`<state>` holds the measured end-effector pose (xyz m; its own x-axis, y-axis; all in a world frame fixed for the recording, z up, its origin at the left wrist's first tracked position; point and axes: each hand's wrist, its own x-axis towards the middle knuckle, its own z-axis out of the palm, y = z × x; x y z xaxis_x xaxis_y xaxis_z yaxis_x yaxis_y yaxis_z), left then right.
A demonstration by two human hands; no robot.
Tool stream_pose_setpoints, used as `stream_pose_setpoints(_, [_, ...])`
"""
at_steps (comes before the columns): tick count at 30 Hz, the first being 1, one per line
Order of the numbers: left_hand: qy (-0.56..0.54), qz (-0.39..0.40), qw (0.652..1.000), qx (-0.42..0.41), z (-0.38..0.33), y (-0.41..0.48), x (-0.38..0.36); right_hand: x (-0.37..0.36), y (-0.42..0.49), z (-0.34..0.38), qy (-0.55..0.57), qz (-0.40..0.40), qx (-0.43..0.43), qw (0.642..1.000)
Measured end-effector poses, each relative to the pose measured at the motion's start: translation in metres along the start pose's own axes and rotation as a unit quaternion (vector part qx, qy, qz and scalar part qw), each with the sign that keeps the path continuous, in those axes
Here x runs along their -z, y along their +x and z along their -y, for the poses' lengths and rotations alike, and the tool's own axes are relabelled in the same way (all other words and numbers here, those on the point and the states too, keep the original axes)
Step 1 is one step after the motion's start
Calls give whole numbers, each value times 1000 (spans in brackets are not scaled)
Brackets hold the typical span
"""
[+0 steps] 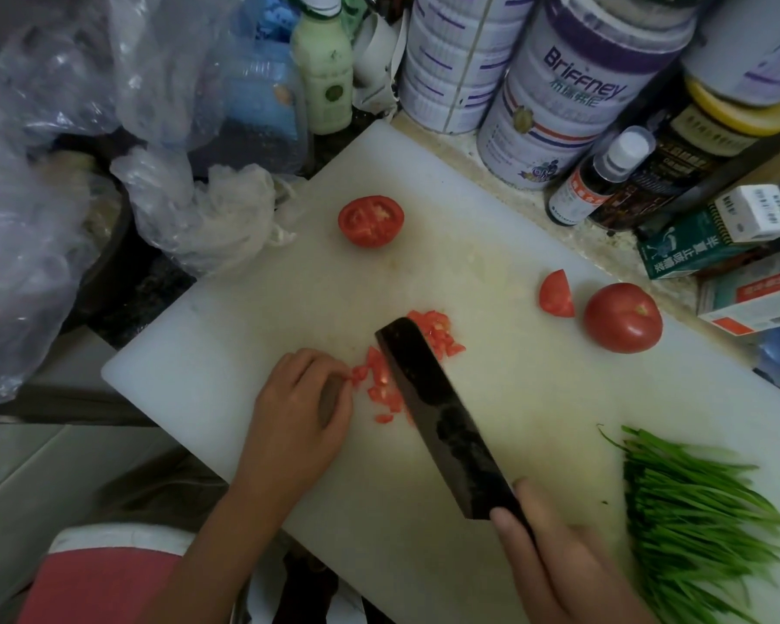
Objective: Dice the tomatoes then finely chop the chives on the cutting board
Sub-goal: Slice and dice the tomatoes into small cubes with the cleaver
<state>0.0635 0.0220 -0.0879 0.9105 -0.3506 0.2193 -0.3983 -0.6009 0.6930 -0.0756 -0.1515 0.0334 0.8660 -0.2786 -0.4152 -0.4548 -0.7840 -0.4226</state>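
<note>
On the white cutting board (253,317) lies a small heap of diced tomato (381,382). A dark cleaver (442,416) stands across that heap, gripped at the handle by my right hand (559,556). My left hand (302,398) rests on the board with curled fingertips touching the diced pieces on the blade's left. A tomato half (371,220) lies cut side up at the far side. A wedge (557,294) and a whole tomato (623,317) sit to the right. A bunch of chives (699,511) lies at the board's near right.
Crumpled plastic bags (208,213) crowd the board's left corner. Large tins (555,96), a small bottle (600,173), jars and boxes (717,231) line the far right edge. A pale green bottle (325,69) stands at the back.
</note>
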Motion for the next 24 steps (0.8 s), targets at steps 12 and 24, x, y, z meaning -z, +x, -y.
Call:
stream_pose_setpoints(12, [70,-17,997,13,-20,9,-17,-9,9,-17,35,23,-51,998])
stream_pose_setpoints(24, [88,11,996,15,-22,18,-18,-9,17,-13,54,51,-5,997])
